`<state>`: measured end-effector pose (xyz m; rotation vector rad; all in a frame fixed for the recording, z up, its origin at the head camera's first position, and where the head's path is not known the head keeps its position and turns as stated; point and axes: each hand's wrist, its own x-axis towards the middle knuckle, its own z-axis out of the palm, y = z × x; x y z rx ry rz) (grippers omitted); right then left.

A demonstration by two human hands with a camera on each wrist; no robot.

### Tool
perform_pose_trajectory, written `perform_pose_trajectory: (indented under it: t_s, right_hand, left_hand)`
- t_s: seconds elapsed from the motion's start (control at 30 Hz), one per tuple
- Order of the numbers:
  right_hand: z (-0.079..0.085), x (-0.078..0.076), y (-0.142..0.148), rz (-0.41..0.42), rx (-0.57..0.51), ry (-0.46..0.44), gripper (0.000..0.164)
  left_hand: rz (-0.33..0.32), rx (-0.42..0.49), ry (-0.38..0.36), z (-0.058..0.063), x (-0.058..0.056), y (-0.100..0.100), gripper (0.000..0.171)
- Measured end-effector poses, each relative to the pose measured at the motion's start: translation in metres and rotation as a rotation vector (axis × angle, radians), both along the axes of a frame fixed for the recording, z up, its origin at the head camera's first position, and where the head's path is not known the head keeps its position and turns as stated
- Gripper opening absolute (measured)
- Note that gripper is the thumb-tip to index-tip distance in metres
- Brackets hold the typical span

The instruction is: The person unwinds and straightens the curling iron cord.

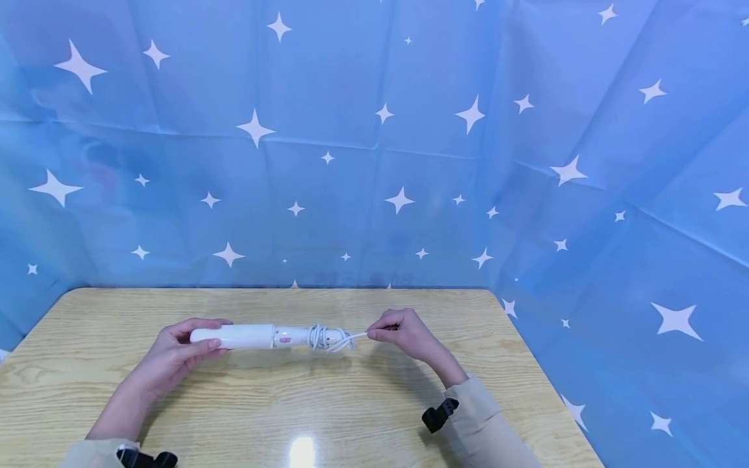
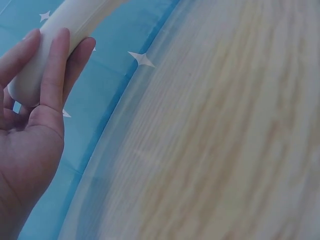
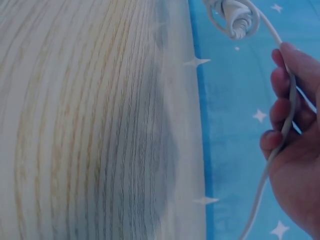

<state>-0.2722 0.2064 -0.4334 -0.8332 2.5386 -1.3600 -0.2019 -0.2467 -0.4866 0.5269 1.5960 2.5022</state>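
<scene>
A white hair iron (image 1: 244, 336), a long rod with a small pinkish button or display on its handle, is held level over the table. My left hand (image 1: 175, 354) grips its smooth thick end, fingers and thumb around it. White cord (image 1: 318, 338) is wound in several loops around the other end. From those loops a straight length runs to my right hand (image 1: 409, 336), which pinches it between thumb and fingers. In the right wrist view the cord (image 3: 292, 95) crosses the curled fingers and hangs down past the palm. The cord's far end is out of sight.
Beneath both hands lies a light wood-grain table (image 1: 251, 403) with rounded back corners. A blue curtain (image 1: 328, 84) with white stars stands behind it and along the right side. Black wrist cameras (image 1: 440, 415) are strapped over the light sleeves (image 1: 486, 429).
</scene>
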Motion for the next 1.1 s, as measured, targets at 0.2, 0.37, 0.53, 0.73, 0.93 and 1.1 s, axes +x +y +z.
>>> perform_pose_trajectory:
  t_s: [0.2,0.37,0.53,0.73,0.93,1.1]
  right_hand:
    - [0.000,0.001,0.003,0.020,-0.019,0.020,0.010]
    - [0.000,0.001,0.013,0.049,-0.049,0.032,0.009]
    - [-0.003,0.000,0.027,0.027,-0.008,0.013,0.009]
    - [-0.008,-0.004,0.040,-0.045,0.057,0.045,0.011]
    - [-0.009,-0.006,0.040,-0.051,0.074,0.052,0.015]
    - [-0.008,-0.006,0.040,-0.095,0.054,0.047,0.016]
  left_hand:
    - [-0.012,0.019,0.037,-0.001,0.000,0.000,0.042]
    - [0.010,0.042,0.050,0.000,0.001,-0.002,0.042]
    - [0.019,0.112,0.036,0.002,0.004,-0.006,0.044]
    - [-0.011,0.133,0.077,0.000,0.004,-0.010,0.047]
    - [-0.044,0.154,0.109,-0.001,0.005,-0.012,0.050]
    - [-0.045,0.143,0.111,0.001,0.006,-0.013,0.049]
